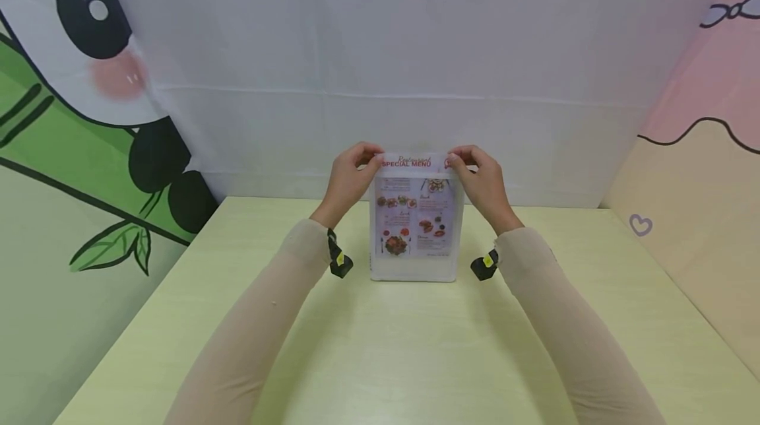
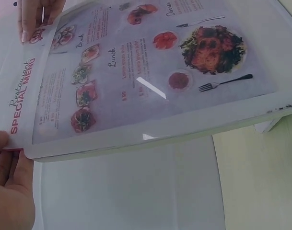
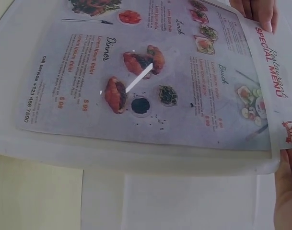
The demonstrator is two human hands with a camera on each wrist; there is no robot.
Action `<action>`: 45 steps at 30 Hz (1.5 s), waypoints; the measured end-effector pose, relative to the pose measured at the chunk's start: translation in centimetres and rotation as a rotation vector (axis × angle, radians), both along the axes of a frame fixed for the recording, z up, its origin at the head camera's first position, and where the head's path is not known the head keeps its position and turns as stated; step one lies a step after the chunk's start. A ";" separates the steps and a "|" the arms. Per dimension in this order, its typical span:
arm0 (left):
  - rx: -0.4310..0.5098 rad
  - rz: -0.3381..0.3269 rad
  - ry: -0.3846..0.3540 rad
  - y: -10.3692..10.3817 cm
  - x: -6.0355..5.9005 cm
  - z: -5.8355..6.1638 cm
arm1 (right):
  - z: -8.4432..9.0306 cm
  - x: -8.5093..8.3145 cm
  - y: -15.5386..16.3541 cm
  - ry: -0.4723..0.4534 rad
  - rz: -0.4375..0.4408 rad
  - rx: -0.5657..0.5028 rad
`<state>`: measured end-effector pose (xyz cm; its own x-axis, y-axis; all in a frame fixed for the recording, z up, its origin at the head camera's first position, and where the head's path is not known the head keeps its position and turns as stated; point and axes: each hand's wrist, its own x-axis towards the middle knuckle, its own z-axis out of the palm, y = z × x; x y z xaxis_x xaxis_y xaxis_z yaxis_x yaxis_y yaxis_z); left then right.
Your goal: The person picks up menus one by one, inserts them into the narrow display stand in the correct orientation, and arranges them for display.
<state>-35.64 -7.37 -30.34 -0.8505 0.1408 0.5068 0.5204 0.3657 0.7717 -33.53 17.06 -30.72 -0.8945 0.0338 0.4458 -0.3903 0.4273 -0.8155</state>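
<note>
Backdrop w/ panda print [image 1: 89,82] sits at far left, behind the table [image 1: 380,346]. Left hand [image 1: 347,177] pinches the top-left corner of the menu sheet [image 1: 415,162], fingers curled over the red "SPECIAL MENU" header strip; in the left wrist view the thumb side [image 2: 6,182] sits at that header edge, just outside the frame rim. Clear stand [image 1: 413,227] is upright at table centre, near the far edge, base resting on the tabletop. The sheet is mostly inside the stand; only the header band projects above the top edge.

Right hand [image 1: 483,181] mirrors the left: fingers pinch the top-right corner of the sheet, wrist held approx. level w/ the stand top. Right wrist view confirms fingertips [image 3: 258,12] on the header strip. Pink backdrop [image 1: 700,148] is at far right.

Step in hand, judged: sheet transfer at the stand's top slot; direction (in or out) cannot be told from these views. Next move req. both hands to travel together, straight along the slot axis, equal pull/push per corner, so the sheet does not skew or bind. Stand is unbraced; tipping is a risk.
</note>
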 end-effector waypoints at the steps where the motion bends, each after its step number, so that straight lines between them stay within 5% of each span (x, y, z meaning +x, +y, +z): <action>1: 0.007 0.006 0.002 0.0 0.0 0.0 | 0.0 0.0 0.0 0.002 -0.005 -0.004; 11: 0.058 0.032 0.015 0.1 0.2 -0.5 | -0.4 0.2 -0.2 0.054 -0.032 -0.015; 26: 0.052 0.020 -0.109 -0.4 0.0 -1.4 | -1.3 0.3 0.0 -0.031 -0.029 -0.037; 45: -0.027 0.018 -0.075 -0.1 0.2 -1.6 | -2.2 0.3 0.2 -0.094 -0.017 -0.082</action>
